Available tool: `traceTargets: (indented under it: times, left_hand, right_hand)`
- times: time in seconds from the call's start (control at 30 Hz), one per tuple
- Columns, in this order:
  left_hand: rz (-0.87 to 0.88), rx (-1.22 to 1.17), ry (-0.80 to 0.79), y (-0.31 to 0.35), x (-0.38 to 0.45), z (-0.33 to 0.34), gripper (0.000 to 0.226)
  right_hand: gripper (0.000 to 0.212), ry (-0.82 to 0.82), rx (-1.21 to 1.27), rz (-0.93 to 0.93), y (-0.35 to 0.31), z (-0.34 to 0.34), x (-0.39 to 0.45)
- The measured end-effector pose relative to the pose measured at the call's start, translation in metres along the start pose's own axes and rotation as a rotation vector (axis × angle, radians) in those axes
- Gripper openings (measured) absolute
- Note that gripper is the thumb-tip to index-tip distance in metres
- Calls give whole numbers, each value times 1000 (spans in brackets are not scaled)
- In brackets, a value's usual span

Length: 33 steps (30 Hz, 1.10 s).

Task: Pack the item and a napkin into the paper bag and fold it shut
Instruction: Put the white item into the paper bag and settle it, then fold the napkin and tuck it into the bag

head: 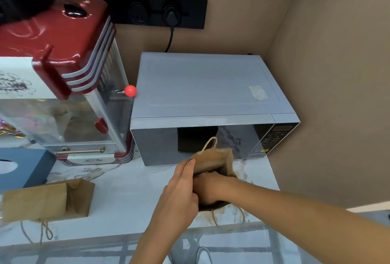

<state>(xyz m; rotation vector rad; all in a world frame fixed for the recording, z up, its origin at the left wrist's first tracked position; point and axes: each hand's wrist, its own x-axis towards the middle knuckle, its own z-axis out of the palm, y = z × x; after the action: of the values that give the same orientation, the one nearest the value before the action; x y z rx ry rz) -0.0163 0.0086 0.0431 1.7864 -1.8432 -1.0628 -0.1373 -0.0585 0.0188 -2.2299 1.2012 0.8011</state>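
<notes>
While standing open before the microwave [202,86]: paper bag [219,161]
Left hand [179,196]: pinching the bag's near-left rim
Right hand [207,187]: reaching inside the bag, grip hidden
Item: cannot tell

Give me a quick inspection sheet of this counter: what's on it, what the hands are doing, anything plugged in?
Surface: white marbled countertop, brown stains near the bag.
Job's things: upright brown paper bag with twine handles, mouth open; its contents hidden. Napkin: not seen.
Clutter: second brown paper bag lying on its side; blue tissue box.
Grips: left hand pinching the bag's rim; right hand reaching inside, whether it holds anything cannot be told.
Cables: black cord plugged into a black wall socket strip, running down behind the microwave.
Surroundings: grey microwave oven; red popcorn machine; beige walls.
</notes>
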Motion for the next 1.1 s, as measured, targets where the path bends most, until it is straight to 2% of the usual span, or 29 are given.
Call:
traceTargets:
  times: [0.07, 0.2, 0.27, 0.37, 0.47, 0.53, 0.6, 0.73, 0.9, 0.97, 1.03, 1.1]
  left_hand:
    - [-6, -21, 15, -4, 6, -4, 79]
    - [25, -113, 23, -9, 12, -12, 78]
    - [44, -156, 19, -10, 12, -16, 74]
    - [37, -229, 13, -10, 12, -22, 58]
    - [73, -290, 38, -7, 9, -33, 52]
    - [117, -386, 53, 3, 6, -43, 48]
    - [179, -465, 79, 18, 4, -50, 44]
    - [302, -606, 133, 47, 3, -56, 40]
    - [280, -904, -77, 65, 7, -72, 65]
    - [310, -923, -65, 71, 8, -76, 66]
    - [324, -944, 4, 78, 8, -77, 61]
    - [299, -973, 86, 83, 6, -76, 54]
  right_hand:
    - [14, 206, 141, -9, 3, -1, -13]
    - [11, 673, 412, 6, 19, -19, -46]
    - [11, 824, 663, 1, 21, -30, -62]
    - [17, 882, 1134, -100, 26, -42, -84]
    - [17, 959, 1504, -236, 29, -41, -100]
    - [17, 949, 1789, -356, 28, -40, -104]
    - [16, 916, 1965, -453, 24, -42, -108]
    - [23, 824, 2145, -556, 16, -54, -115]
    - [29, 719, 2245, -575, 17, -70, -126]
    - [32, 736, 2202, -511, 19, -75, -131]
    - [36, 813, 2134, -432, 21, -78, -135]
    - [38, 886, 2103, -432, 22, -78, -139]
